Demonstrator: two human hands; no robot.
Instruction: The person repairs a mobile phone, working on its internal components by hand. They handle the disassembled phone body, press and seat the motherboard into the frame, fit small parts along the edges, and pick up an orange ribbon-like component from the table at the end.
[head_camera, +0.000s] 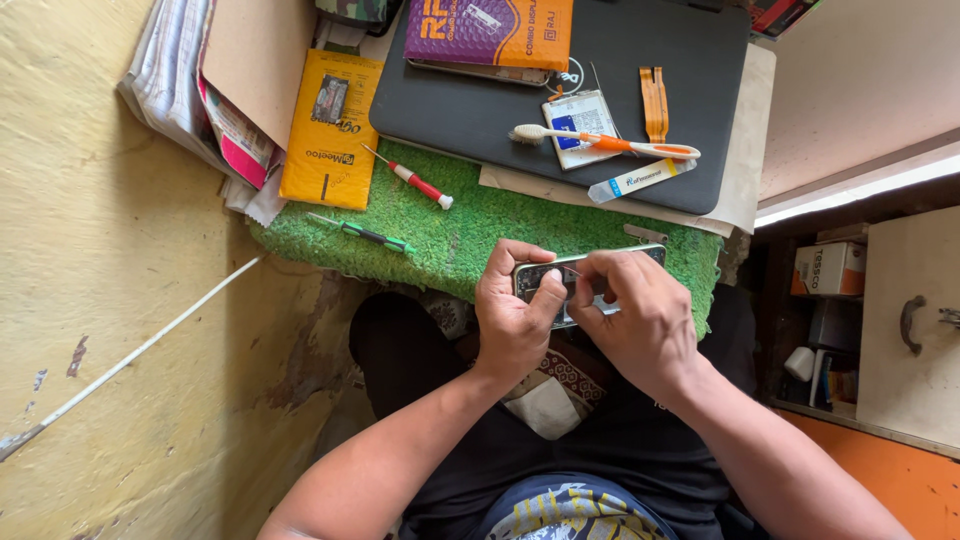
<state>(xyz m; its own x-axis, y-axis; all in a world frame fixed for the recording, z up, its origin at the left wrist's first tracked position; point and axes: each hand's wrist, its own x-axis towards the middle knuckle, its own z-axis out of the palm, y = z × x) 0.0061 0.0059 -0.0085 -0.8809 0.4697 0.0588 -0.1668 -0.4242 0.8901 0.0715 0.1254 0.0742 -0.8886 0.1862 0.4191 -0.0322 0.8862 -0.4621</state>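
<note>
We clamp the opened phone (585, 280), long axis crosswise, in our left hand (513, 318); our right hand (640, 322) pinches a thin tool upon it.

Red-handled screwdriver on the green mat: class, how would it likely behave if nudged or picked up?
The red-handled screwdriver looks slim and round, so it may roll, though the shaggy green mat should probably slow it. It seems light and stiff.

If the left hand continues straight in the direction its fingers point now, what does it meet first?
The left hand points up and slightly right, over the phone it holds. Beyond lies green mat, then probably the laptop edge; depth is unclear.
</note>
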